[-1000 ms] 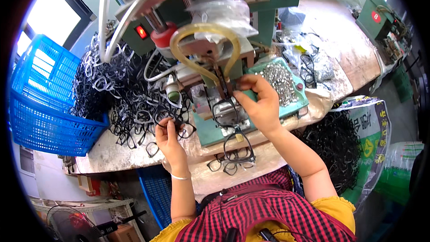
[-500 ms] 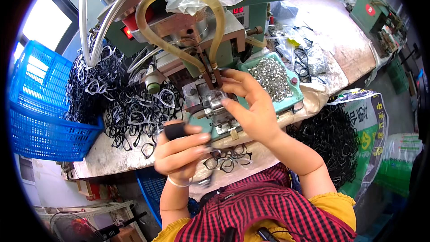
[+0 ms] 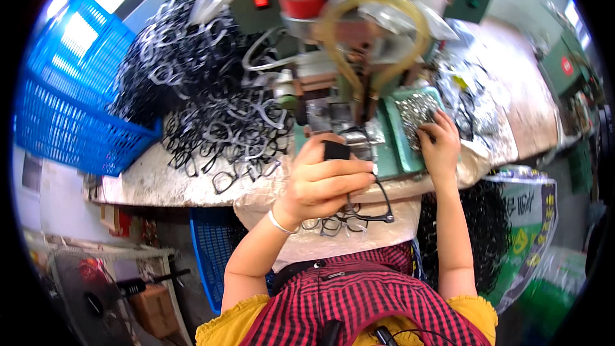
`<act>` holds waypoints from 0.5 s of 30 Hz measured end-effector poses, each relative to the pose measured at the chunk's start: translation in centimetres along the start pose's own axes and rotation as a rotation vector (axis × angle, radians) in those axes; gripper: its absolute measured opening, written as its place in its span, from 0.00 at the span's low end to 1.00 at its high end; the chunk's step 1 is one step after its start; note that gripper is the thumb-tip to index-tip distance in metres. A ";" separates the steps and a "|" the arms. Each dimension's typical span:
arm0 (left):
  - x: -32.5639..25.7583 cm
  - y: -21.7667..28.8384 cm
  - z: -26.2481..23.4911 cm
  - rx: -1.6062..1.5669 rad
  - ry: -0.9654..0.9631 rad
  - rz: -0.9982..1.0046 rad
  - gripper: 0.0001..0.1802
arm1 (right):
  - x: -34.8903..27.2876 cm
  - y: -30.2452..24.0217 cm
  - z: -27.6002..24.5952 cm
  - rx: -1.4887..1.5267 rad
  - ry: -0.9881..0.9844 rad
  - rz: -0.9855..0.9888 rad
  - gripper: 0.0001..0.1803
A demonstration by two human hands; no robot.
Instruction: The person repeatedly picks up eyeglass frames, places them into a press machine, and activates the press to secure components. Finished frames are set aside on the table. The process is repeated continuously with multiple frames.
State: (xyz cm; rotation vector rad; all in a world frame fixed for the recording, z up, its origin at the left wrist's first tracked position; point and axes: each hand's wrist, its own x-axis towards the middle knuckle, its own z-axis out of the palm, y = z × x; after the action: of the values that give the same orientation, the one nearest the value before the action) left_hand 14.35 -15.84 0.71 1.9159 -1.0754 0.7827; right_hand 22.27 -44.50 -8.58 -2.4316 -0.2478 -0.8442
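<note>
Shifts half-curled right grip from machine to metal bits beneath, cannot tell catch; leaves glasses to closed left grip.

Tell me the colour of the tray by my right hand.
The tray is pale teal green, best seen in the head view.

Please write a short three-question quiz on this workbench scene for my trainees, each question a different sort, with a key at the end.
1. Short answer: What is the left hand holding in front of the machine?
2. True or false: The white bracelet is worn on the left wrist.
3. Fill in the blank: The fingers of the right hand are at the green tray, which holds many small, shiny ____ parts.

Key:
1. A dark eyeglass frame.
2. True.
3. Metal.
</note>
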 end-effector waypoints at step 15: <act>-3.2 -13.7 -3.4 0.841 0.017 -0.755 0.64 | 0.9 -4.1 -0.4 0.439 -0.044 0.185 0.07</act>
State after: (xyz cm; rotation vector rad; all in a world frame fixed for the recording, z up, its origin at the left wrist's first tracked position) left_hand 24.55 -7.16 -4.74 2.7179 0.1100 0.8487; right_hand 21.38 -41.31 -5.97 -2.0258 -0.1962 -0.5833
